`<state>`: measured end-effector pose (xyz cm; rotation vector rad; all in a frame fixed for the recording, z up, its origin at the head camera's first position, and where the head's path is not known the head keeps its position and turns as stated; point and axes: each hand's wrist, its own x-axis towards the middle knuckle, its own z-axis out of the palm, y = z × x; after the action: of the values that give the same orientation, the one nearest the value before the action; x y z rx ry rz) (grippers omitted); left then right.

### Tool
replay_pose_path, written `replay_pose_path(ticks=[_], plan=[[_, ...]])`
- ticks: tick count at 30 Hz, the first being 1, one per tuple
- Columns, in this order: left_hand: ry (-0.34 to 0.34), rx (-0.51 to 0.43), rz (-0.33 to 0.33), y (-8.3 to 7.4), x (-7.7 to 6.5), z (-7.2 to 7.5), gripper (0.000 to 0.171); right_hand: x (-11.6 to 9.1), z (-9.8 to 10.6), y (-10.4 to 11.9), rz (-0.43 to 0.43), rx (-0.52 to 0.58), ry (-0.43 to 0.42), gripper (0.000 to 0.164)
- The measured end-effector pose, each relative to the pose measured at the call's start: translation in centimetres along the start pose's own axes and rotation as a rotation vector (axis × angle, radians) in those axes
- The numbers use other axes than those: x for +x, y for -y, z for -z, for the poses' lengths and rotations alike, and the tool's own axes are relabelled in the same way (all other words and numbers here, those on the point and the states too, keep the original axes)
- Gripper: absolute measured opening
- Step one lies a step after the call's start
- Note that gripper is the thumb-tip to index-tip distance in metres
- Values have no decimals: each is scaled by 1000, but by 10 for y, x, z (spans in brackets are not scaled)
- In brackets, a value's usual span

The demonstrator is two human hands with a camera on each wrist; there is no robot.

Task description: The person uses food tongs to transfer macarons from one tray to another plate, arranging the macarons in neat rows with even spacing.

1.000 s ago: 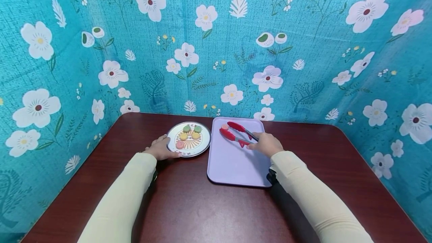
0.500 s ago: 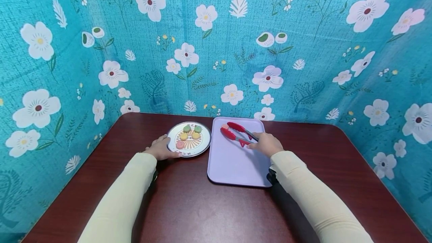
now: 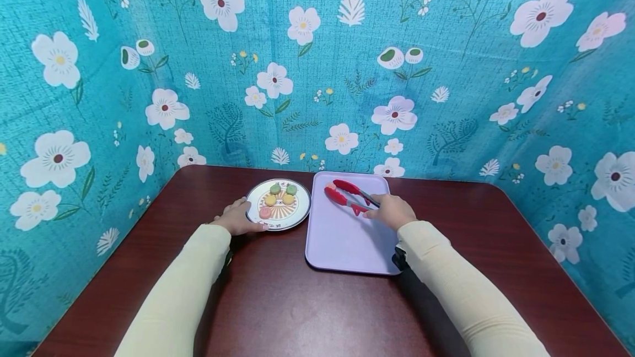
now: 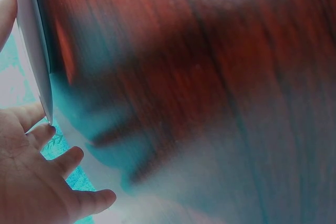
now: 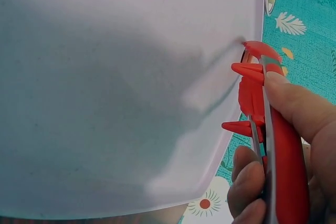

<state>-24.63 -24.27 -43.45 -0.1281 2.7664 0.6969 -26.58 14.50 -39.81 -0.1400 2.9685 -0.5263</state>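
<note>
In the head view my right hand (image 3: 394,212) grips red-tipped metal tongs (image 3: 353,201) over the lilac tray (image 3: 347,247). The tong heads stand either side of a small pink macaron (image 3: 331,185), partly hidden, near the tray's far left corner. The right wrist view shows thumb and curled fingers around the red handle of the tongs (image 5: 289,171). My left hand (image 3: 239,218) touches the left front rim of a white patterned plate (image 3: 297,216), its fingers spread in the left wrist view. Two green macarons (image 3: 284,189), two yellow macarons (image 3: 279,199) and a pink macaron (image 3: 265,212) lie on it.
Plate and tray sit side by side at the back of a dark red-brown table (image 3: 317,313). A turquoise floral cloth (image 3: 317,70) hangs behind and along both sides. Bare tabletop extends in front.
The tong heads have closed in slightly around the pink macaron on the tray, the lower one shifting a little up and right. The left hand and the plate stay in place.
</note>
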Motion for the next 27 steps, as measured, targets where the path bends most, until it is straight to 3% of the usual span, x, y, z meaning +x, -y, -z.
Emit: replay_pose_path(ticks=[27], plan=[[4, 5, 7, -2, -1, 1, 107, -2, 3, 1, 0, -2, 4, 69]])
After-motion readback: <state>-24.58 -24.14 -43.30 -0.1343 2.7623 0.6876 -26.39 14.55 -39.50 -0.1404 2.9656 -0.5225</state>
